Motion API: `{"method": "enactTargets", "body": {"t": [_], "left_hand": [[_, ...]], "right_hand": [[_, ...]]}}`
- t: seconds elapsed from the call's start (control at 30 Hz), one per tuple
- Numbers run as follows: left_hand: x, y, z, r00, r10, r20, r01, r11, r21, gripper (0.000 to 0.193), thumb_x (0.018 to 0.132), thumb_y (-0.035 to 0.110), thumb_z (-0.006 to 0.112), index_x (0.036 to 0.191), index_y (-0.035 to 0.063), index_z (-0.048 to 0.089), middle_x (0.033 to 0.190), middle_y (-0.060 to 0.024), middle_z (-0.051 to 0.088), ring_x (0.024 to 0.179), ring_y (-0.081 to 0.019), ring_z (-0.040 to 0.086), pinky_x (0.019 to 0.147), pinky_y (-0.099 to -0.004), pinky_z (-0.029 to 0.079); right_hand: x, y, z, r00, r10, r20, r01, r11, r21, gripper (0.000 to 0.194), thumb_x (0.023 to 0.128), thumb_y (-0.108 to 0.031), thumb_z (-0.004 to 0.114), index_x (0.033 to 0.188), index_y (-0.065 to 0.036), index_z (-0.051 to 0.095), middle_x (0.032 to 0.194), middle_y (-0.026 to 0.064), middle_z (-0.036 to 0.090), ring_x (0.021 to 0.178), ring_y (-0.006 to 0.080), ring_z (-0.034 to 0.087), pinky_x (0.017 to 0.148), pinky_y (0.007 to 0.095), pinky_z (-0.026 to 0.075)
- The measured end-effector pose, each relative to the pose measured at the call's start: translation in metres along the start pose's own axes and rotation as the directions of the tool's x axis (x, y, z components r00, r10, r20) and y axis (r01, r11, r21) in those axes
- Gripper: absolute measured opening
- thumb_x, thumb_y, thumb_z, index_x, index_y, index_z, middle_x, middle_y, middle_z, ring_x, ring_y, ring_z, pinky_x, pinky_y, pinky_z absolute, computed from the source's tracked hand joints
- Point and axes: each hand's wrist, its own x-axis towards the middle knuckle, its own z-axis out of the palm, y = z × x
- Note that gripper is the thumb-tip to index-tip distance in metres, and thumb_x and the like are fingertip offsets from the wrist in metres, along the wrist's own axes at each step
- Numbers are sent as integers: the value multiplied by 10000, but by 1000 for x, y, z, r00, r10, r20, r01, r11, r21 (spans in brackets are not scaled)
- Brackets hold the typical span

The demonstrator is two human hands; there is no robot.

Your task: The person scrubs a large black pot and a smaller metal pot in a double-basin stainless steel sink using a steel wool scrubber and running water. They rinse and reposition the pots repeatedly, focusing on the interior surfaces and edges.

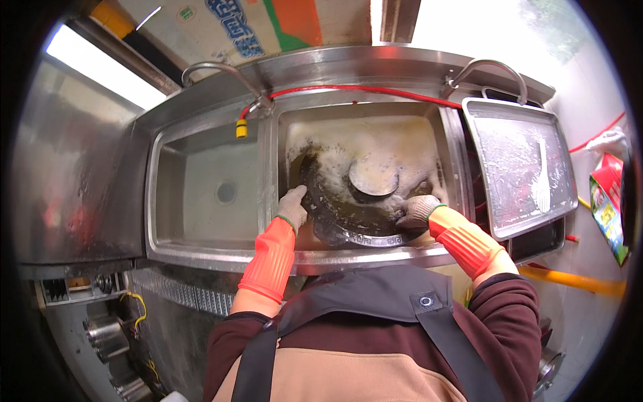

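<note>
Soapy, murky water fills the right basin of a steel sink. A large round dark pot or pan (pixel 351 221) with a patterned rim and a raised round centre (pixel 374 177) lies partly under the suds. My left hand (pixel 297 203), in a knit glove over an orange rubber glove, is at the left edge of the dark vessel, seemingly gripping its rim. My right hand (pixel 418 211), gloved the same way, bends its fingers at the inner right side of the vessel; whether it holds a scrubber there cannot be told.
The left basin (pixel 211 201) holds shallow cloudy water. A red hose (pixel 351 88) with a yellow connector (pixel 241 128) runs behind the basins, between two curved faucets (pixel 221 68) (pixel 492 63). To the right, a wet metal tray (pixel 517 176) rests over dark trays.
</note>
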Motion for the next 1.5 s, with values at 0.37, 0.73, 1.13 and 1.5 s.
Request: {"method": "enactTargets", "body": {"t": [0.37, 0.73, 1.13, 1.5], "left_hand": [[24, 4, -12, 960, 187, 211, -255, 895, 367, 106, 925, 160, 640, 980, 76, 609, 822, -109, 575, 629, -297, 538, 573, -455, 449], [-59, 16, -21, 909, 324, 263, -415, 776, 475, 104, 990, 131, 602, 934, 44, 601, 848, -112, 537, 797, -272, 592, 656, -436, 434], [-177, 18, 35, 886, -227, 404, 252, 968, -8, 244, 1106, 215, 562, 1258, 27, 591, 1195, -157, 701, 1037, -316, 761, 778, -506, 699], [-136, 7, 30, 919, -249, 305, 304, 942, -146, 367, 1092, 330, 605, 1337, 57, 632, 1316, -148, 704, 1145, -322, 710, 928, -526, 639]], "right_hand": [[-5, 19, 40, 808, 420, -413, -267, 886, 379, 525, 883, -451, 777, 1306, -149, 708, 1239, 174, 736, 1174, 377, 689, 1001, 485, 549], [-11, 30, 93, 680, 732, -39, 55, 2, 998, 532, 916, -429, 795, 1268, -35, 730, 1063, 142, 784, 911, 246, 757, 851, 388, 591], [69, 45, 88, 743, 635, -214, 297, -25, 955, 569, 946, -395, 764, 1393, -55, 670, 1244, 118, 756, 1076, 221, 723, 947, 351, 557], [71, 53, 61, 830, 423, -363, -276, 878, 392, 548, 884, -469, 765, 1288, -106, 693, 1228, 181, 741, 1143, 376, 716, 930, 578, 569]]}}
